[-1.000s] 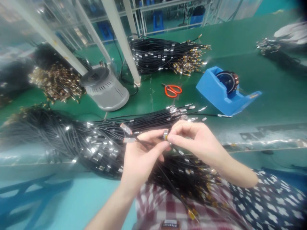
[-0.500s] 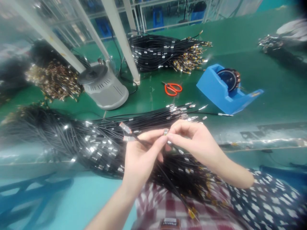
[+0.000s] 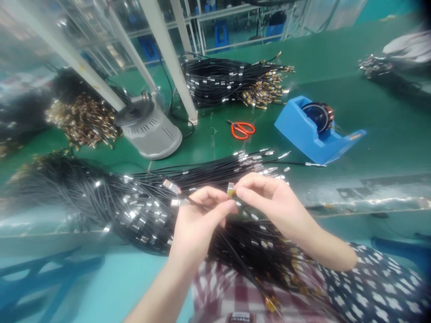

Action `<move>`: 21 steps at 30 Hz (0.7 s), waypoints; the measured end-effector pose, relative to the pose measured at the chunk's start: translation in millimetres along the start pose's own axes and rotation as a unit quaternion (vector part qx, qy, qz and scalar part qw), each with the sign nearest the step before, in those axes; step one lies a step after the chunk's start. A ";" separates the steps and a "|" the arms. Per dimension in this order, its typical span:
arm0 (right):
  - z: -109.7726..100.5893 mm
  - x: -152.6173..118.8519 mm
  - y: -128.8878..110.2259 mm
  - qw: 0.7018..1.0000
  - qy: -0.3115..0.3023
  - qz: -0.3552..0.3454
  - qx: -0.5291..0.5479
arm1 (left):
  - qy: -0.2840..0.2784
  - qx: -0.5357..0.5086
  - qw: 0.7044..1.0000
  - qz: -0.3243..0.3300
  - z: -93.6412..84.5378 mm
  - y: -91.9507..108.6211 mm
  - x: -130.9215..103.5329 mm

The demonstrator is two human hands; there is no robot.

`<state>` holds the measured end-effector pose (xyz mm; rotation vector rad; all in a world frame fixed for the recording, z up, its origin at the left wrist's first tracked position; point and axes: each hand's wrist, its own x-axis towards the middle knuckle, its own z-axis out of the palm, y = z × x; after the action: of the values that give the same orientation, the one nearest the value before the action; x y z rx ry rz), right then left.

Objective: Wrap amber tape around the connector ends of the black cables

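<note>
Head view; scissors [image 3: 243, 130] beyond cables [image 3: 208, 172]

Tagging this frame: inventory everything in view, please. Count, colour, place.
Small piece: 1, silver-yellow, right fingertips
Black cables: uncountable, bundles on bench and lap
Scissors: 1, red-handled, mid-bench
Tape dispenser: 1, blue, right of scissors
Vented device: 1, grey, left of scissors
Bench: 1, green, centre
Posts: several, whitish, upper left
Stools: several, blue, background
Pale item: 1, unclear, far right
Checked garment: 1, red-white, below
Left hand: 1, bare, centre
Right hand: 1, bare, centre
</note>
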<state>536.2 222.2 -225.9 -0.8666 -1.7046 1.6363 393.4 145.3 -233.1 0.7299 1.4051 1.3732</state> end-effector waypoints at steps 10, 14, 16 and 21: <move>0.9 0.6 3.2 1.000 0.019 -0.001 -0.022 | 0.002 -0.051 0.999 -0.006 -1.4 3.2 -0.9; 5.9 1.2 2.3 0.999 0.029 -0.012 -0.017 | 0.008 -0.056 0.998 -0.007 -1.4 2.4 -0.6; 7.6 1.6 1.7 1.000 0.023 -0.017 -0.002 | 0.008 -0.064 0.998 -0.011 -1.4 2.0 -0.6; 8.7 3.9 2.3 0.999 0.006 -0.014 0.042 | -0.044 -0.084 0.995 -0.019 -6.3 -0.1 0.9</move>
<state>527.0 220.2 -228.6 -0.8067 -1.6197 1.6690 387.4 143.9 -234.3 0.6418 1.2127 1.3953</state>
